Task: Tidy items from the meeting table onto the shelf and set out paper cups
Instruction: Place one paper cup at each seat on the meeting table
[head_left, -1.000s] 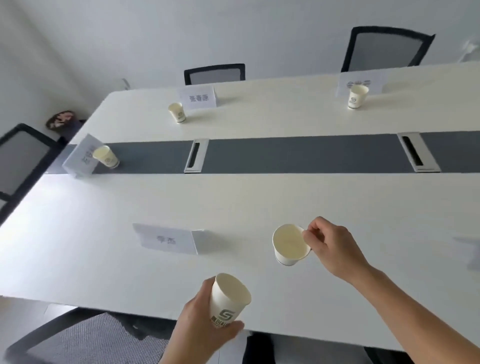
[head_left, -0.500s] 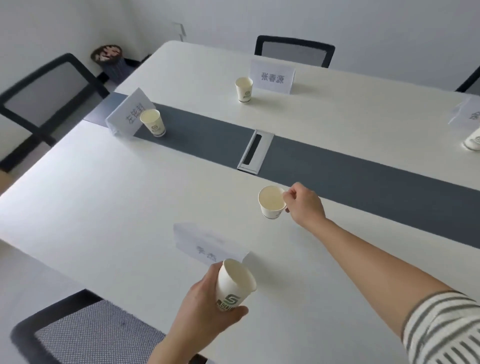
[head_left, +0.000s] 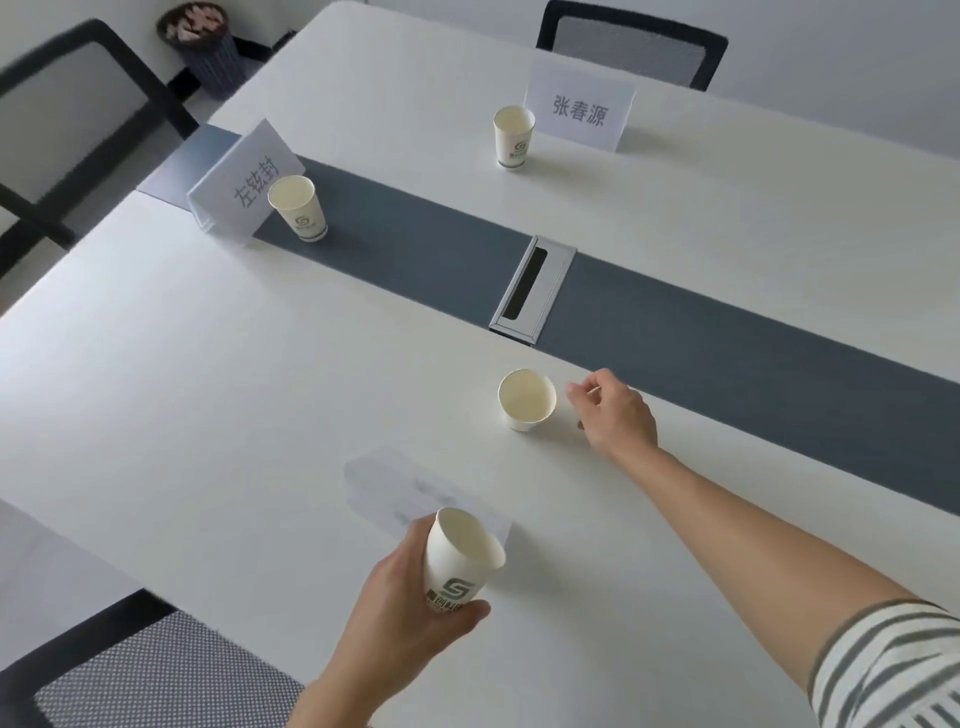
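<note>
Left grip (head_left: 408, 610) holds tilted white logo cup (head_left: 460, 564) — empty inside.

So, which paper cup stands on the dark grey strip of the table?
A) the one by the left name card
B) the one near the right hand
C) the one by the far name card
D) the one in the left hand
A: that cup has its base on the grey strip, beside the left name card.
</note>
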